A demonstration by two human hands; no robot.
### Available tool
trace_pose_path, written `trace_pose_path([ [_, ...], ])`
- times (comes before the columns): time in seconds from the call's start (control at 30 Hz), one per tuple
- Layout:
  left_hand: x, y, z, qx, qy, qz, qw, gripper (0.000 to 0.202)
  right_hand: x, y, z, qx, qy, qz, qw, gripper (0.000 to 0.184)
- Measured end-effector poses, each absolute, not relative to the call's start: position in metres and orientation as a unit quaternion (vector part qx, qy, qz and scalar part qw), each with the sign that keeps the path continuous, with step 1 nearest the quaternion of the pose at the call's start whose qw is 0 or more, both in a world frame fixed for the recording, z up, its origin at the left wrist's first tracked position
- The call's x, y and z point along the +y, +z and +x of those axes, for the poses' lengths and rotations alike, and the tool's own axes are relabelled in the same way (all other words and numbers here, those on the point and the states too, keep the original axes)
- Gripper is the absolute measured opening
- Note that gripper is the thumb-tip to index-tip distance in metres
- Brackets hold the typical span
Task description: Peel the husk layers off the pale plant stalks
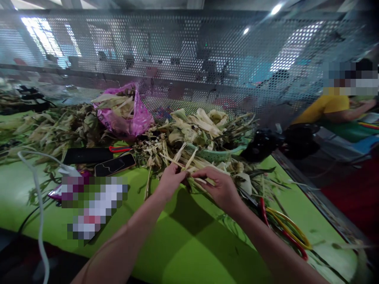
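Note:
Dry corn husk strips point(191, 158) cross between my two hands, over the near edge of a pile of husks. My left hand point(169, 180) pinches them between thumb and fingers. From the other side, my right hand point(221, 188) closes its thumb and forefinger on the same strips; the exact grip point is partly hidden. Just beyond lies a pale green basket point(214, 155) heaped with broad dry husks point(204, 125). Thin husk scraps are scattered beside my right hand. Near my right forearm lie red and yellow loops point(288, 227), perhaps handles.
A pink plastic bag point(143, 116) of husks stands at back left, before a perforated metal screen point(166, 51). A phone point(115, 165), a black flat object point(89, 155) and a white cable point(38, 209) lie left. Black plastic point(263, 145) and a person in yellow point(334, 104) are right.

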State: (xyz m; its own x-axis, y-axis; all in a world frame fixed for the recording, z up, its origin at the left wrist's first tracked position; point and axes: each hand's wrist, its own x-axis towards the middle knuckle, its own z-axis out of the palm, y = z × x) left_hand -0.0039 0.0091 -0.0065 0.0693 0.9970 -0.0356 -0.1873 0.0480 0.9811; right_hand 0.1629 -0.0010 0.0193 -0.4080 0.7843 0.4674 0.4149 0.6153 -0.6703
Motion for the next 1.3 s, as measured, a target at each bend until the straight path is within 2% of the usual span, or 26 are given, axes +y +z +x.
trace_pose_path([
  [0.13,0.008,-0.012,-0.003,0.429,0.467,0.570,0.522,0.007,-0.002,0.017,0.163,-0.781,0.229,-0.385,0.436,0.011],
  [0.27,0.005,-0.017,0.000,0.404,0.427,0.653,0.477,0.021,-0.003,0.013,0.162,-0.723,0.230,-0.448,0.473,0.010],
  [0.5,0.000,-0.015,0.004,0.400,0.417,0.696,0.425,0.028,-0.003,0.010,0.160,-0.662,0.294,-0.494,0.481,0.013],
  [0.67,0.002,-0.014,0.006,0.382,0.471,0.637,0.476,0.024,-0.002,0.014,0.159,-0.656,0.297,-0.471,0.510,0.017],
  [0.8,0.001,-0.010,0.006,0.370,0.500,0.569,0.538,0.021,-0.001,0.013,0.159,-0.675,0.280,-0.468,0.497,0.014],
  [1.0,-0.003,-0.002,0.004,0.401,0.513,0.498,0.572,0.016,0.004,0.004,0.158,-0.616,0.406,-0.467,0.488,0.025],
  [1.1,-0.002,-0.001,0.003,0.402,0.502,0.498,0.582,0.017,0.005,0.005,0.158,-0.584,0.436,-0.467,0.501,0.025],
  [1.2,-0.002,-0.002,0.003,0.411,0.483,0.505,0.585,0.016,0.003,0.008,0.160,-0.608,0.394,-0.469,0.505,0.019],
  [1.3,-0.001,-0.004,0.003,0.406,0.466,0.522,0.588,0.013,0.000,0.011,0.161,-0.679,0.293,-0.449,0.502,0.012],
])
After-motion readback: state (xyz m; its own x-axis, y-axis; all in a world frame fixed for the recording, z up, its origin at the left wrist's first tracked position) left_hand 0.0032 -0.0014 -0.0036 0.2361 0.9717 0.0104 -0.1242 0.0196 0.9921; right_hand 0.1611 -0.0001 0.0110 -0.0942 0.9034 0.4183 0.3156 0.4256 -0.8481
